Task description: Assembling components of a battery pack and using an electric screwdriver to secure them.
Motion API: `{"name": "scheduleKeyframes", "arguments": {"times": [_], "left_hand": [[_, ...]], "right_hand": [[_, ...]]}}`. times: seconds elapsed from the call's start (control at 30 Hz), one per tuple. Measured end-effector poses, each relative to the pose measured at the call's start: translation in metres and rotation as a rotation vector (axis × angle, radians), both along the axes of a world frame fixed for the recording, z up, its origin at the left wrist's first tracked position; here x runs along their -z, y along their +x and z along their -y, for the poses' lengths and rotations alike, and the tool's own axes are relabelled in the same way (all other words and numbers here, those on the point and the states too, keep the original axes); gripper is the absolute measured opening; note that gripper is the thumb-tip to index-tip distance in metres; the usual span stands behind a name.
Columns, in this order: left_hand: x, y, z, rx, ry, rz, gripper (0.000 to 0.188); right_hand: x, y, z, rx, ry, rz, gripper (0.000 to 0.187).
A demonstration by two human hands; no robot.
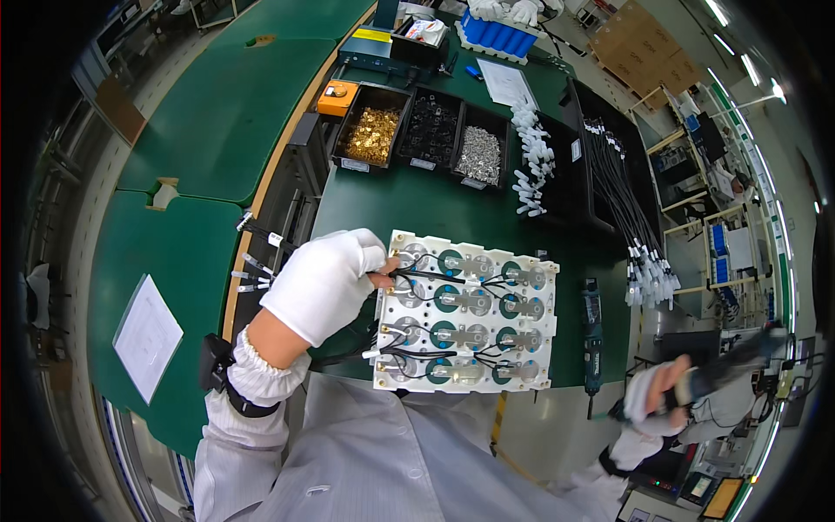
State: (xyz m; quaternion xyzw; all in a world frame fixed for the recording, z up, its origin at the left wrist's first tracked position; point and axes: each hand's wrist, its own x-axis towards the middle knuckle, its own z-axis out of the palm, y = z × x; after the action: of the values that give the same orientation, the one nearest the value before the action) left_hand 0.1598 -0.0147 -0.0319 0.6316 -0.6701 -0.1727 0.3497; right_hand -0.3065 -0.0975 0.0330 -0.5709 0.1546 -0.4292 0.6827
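Observation:
A white battery module [424, 313] lies at the near edge of the green table, with round cells, metal strips and black wires [426, 354] across its top. My left hand [326, 283], in a white glove with bare fingertips, pinches at the module's upper left corner, where a wire bundle [435, 277] ends. Its fingertips partly hide the spot. Off to the right, past the table's edge, my right hand [658, 396] is closed round a long dark power tool [731, 367], blurred by motion. A teal and black electric screwdriver [592, 331] lies right of the module.
Behind the module stand black bins of brass-coloured parts [372, 135], black parts [430, 126] and silver screws [479, 155]. White-tipped pieces [533, 161] and a large black bin of cables [609, 174] are at right. A co-worker's gloved hands [509, 10] touch blue cells [496, 36].

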Motion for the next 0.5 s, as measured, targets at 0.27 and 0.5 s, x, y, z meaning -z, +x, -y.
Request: {"name": "scheduleKeyframes", "arguments": {"times": [0.27, 0.5], "left_hand": [[0.001, 0.002, -0.003, -0.011, -0.025, 0.108, 0.012], [0.001, 0.003, -0.006, -0.01, -0.056, 0.066, 0.015]], "right_hand": [[-0.042, 0.241, 0.032, -0.112, -0.293, 0.358, 0.047], [0.007, 0.305, 0.035, -0.355, -0.23, 0.106, 0.068]]}}
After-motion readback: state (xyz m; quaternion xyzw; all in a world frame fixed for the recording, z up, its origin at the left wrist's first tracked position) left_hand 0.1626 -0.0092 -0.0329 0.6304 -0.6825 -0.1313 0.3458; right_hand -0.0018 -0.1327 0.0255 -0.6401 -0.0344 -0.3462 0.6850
